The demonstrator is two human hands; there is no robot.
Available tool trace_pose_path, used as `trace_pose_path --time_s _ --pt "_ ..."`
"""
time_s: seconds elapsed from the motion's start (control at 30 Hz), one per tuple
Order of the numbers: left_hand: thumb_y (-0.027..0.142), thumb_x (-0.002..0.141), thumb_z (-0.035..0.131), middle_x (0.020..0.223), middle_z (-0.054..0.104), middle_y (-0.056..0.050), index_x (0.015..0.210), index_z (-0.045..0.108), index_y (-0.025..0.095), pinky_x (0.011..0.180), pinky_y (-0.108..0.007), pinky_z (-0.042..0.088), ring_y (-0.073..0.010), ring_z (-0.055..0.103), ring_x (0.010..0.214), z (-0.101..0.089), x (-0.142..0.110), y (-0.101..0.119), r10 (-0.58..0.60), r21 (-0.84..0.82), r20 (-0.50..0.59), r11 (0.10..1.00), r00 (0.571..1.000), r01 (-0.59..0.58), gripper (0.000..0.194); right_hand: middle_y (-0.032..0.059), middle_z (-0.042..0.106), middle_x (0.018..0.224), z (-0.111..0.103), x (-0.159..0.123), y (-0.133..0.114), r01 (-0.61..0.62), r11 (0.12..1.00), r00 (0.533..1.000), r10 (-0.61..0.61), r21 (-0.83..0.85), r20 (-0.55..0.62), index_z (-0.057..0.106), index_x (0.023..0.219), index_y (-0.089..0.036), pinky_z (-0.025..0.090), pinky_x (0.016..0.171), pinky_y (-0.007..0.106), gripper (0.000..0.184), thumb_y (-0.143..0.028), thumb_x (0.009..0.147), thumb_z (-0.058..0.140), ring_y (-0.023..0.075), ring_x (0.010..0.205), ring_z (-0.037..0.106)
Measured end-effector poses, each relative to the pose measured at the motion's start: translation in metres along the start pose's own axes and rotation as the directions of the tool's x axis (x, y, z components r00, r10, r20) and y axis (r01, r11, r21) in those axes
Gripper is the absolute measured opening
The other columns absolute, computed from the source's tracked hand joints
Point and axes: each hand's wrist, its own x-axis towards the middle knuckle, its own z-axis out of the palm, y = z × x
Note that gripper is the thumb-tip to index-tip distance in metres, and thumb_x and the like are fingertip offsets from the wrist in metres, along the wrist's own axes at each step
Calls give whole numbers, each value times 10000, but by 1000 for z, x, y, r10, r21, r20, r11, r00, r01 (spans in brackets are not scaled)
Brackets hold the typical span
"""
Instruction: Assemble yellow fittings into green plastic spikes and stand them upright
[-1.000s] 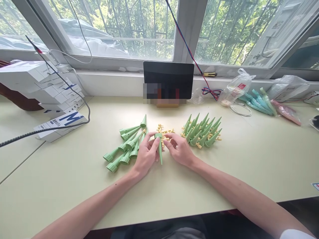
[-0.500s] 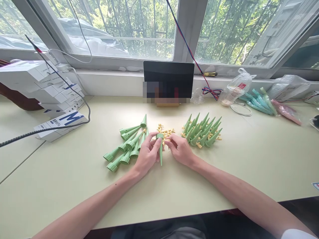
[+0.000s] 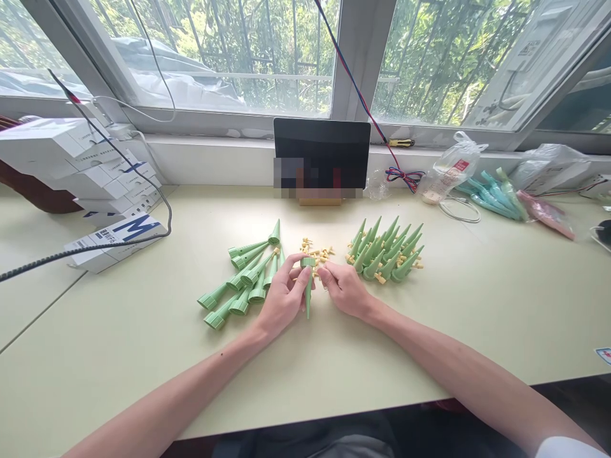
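My left hand [image 3: 282, 298] is closed around a green plastic watering spike [image 3: 308, 299], its tip pointing down toward me and its wide collar on top. Close by on the right, my right hand [image 3: 344, 289] has its fingers curled in a pinch at the spike's side, on what looks like a small yellow valve [image 3: 316, 273], mostly hidden by the fingers. Behind both hands lies a loose pile of small yellow valves [image 3: 326, 252]. Several green spikes [image 3: 241, 280] lie on their sides left of my left hand. To the right, a cluster of green spikes [image 3: 386, 249] stands tips up, with yellow valves in their sides.
A dark-screened tablet [image 3: 322, 152] stands at the back against the sill. White boxes [image 3: 114, 172] are stacked at the left, with a black cable [image 3: 95, 249] running across them. Plastic bags [image 3: 453, 166] and bagged teal pieces [image 3: 499, 194] lie at the back right.
The fingers of my right hand have curled in more tightly beside the spike. My left hand has shifted the spike very slightly; the piles look the same.
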Motion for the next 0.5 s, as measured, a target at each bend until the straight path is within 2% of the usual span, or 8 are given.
trace_pose_path --time_s 0.1,0.23,0.5 --pt "480 908 587 705 571 29 1217 512 250 394 -165 394 -75 465 467 0 0 0 -5 5 6 1000 1000 5 393 -31 424 571 0 0 -1 17 1000 1000 -16 23 -12 417 648 -209 319 514 266 451 -424 1035 333 112 504 379" --pt "481 915 575 709 571 19 1215 508 246 403 -161 400 -90 506 511 -1 0 0 -11 11 16 1000 1000 11 387 -25 466 576 -1 0 -3 31 999 1000 -31 42 -4 500 657 -194 340 537 264 473 -403 1043 324 109 507 398" --pt "469 915 579 703 576 15 1223 505 243 406 -165 397 -99 517 518 -1 0 -2 -4 16 24 1000 1000 4 390 -17 472 540 -1 1 -6 19 999 1000 -18 32 -19 567 632 -189 353 529 268 546 -438 1045 309 111 487 413"
